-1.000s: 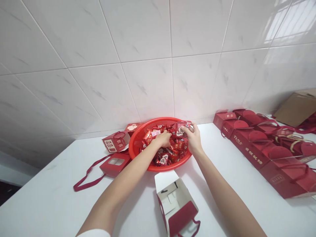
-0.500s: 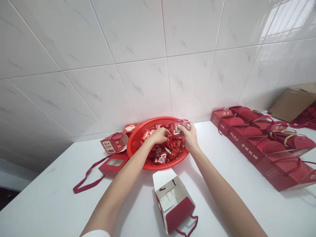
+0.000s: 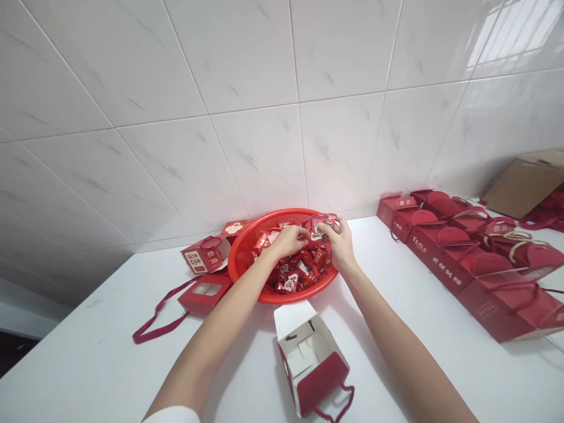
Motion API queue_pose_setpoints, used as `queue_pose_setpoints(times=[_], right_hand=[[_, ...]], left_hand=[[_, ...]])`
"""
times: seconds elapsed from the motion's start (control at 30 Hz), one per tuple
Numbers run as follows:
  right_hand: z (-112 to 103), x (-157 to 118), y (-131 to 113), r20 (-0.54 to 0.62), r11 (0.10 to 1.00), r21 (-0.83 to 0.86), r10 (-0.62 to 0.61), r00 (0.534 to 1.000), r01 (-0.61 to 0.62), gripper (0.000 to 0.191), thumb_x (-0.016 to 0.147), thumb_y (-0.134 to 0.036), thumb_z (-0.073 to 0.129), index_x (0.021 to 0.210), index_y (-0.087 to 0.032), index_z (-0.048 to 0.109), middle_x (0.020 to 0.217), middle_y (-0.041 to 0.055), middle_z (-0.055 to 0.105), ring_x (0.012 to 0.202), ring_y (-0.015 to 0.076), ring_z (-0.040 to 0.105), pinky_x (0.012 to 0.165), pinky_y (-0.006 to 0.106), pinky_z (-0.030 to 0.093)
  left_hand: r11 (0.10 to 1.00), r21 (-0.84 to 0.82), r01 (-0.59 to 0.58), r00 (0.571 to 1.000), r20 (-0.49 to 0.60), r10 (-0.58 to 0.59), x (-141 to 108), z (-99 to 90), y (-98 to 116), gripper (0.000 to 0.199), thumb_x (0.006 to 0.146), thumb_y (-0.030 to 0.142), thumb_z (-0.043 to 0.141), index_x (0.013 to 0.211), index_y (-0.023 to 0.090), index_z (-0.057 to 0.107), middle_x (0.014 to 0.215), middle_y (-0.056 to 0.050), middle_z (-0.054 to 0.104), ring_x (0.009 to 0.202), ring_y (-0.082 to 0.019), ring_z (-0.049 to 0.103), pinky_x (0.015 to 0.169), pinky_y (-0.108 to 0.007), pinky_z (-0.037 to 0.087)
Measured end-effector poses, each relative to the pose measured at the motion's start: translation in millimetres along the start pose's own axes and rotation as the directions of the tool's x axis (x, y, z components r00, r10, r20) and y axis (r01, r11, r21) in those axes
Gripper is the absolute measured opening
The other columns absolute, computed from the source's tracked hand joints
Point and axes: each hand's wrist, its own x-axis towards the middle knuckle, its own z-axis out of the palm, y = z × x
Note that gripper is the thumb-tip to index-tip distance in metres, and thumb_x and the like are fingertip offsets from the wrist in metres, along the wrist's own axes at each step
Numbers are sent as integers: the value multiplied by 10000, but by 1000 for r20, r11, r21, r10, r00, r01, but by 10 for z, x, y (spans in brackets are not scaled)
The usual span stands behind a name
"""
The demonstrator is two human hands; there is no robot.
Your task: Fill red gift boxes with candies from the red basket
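Note:
A red plastic basket [image 3: 240,276] with perforated sides holds many red-wrapped candies [image 3: 288,281]. Over its right rim, my right hand [image 3: 340,242] pinches a red candy packet [image 3: 318,228] with white patches and dark lettering. My left hand [image 3: 288,241] reaches into the middle of the basket, fingers curled together among the candies; what they grip, if anything, is hidden. In front of the basket, between my forearms, a small dark-red and white gift box [image 3: 324,382] stands with its top open and a twisted rope handle at its near side. Its inside shows white flaps.
Rows of closed red gift boxes [image 3: 440,249] stand on the right, with a brown cardboard box [image 3: 520,182] behind them. Left of the basket are a small red box [image 3: 205,257] and a red box with a window and ribbon [image 3: 205,296]. A tiled wall [image 3: 255,153] backs the white table [image 3: 106,317].
My left hand has shifted slightly to the right within the basket, closer to my right hand. The right hand keeps its hold on the candy packet.

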Motion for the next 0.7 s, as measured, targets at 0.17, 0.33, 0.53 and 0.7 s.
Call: queue_pose_setpoints(times=[0.17, 0.33, 0.53, 0.7], right_hand=[[-8, -2, 8, 15, 1000, -11, -17, 1000, 17, 326, 650, -301, 755, 883, -219, 542, 781, -30, 675, 725, 155, 632, 684, 292, 522], [-9, -1, 18, 12, 1000, -1, -1, 1000, 1, 340, 641, -305, 766, 893, -219, 554, 807, -23, 679, 726, 158, 631, 688, 299, 523], [-21, 2, 25, 19, 1000, -12, -11, 1000, 11, 336, 646, -312, 759, 894, -223, 551, 808, -20, 683, 748, 171, 640, 698, 311, 531], [-19, -4, 19, 26, 1000, -17, -25, 999, 25, 341, 647, -317, 761, 893, -220, 544, 804, -21, 681, 747, 168, 642, 701, 312, 535]], left_hand=[[971, 221, 94, 901, 396, -178, -50, 50, 75, 426, 676, 80, 677, 1068, 228, 755, 992, -59, 758, 870, -231, 695, 735, -262, 502], [915, 368, 167, 860, 400, -318, -74, -29, 184, 438, 709, 59, 604, 1102, 202, 731, 1094, -119, 734, 936, -270, 703, 745, -300, 526], [876, 467, 124, 853, 401, -334, -57, 23, 270, 603, 664, 176, 749, 1257, 188, 641, 1252, -163, 664, 1124, -341, 639, 907, -397, 525], [907, 417, 59, 850, 455, -265, -47, 72, 159, 655, 672, 225, 762, 1307, 241, 604, 1270, -113, 664, 1125, -299, 640, 879, -338, 525]])
